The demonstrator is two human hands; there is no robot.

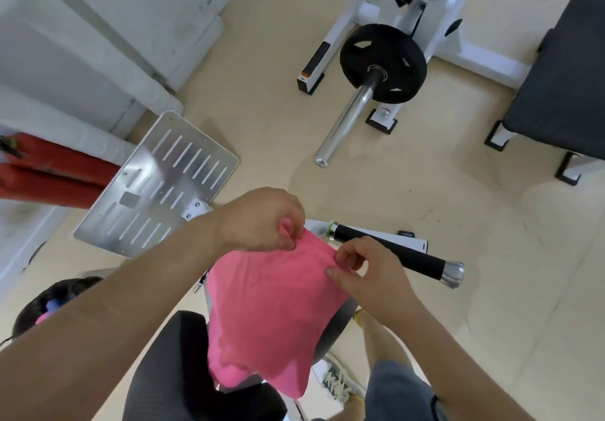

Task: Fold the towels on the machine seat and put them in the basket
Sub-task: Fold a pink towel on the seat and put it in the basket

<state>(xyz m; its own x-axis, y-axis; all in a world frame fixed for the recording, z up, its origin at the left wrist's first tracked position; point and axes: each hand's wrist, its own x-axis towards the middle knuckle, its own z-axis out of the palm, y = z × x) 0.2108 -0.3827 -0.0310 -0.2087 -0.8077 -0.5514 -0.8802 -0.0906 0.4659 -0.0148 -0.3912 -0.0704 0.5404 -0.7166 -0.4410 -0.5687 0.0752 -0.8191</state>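
Note:
A pink towel [268, 316] hangs in the air in front of me, held by its top edge. My left hand [262, 221] pinches the towel's upper left corner. My right hand [370, 270] pinches the upper right corner. The towel's lower part droops over the dark padded machine seat [176, 365] below. A dark basket [55, 296] shows at the lower left behind my left forearm, with something pink and something blue inside it.
A slotted metal footplate [157, 185] stands left of the seat. A black machine handle [393, 250] runs behind my right hand. A weight plate on a chrome bar [383, 64] and a black bench [563, 80] stand farther off. Red rolls [49, 175] lie at the left wall.

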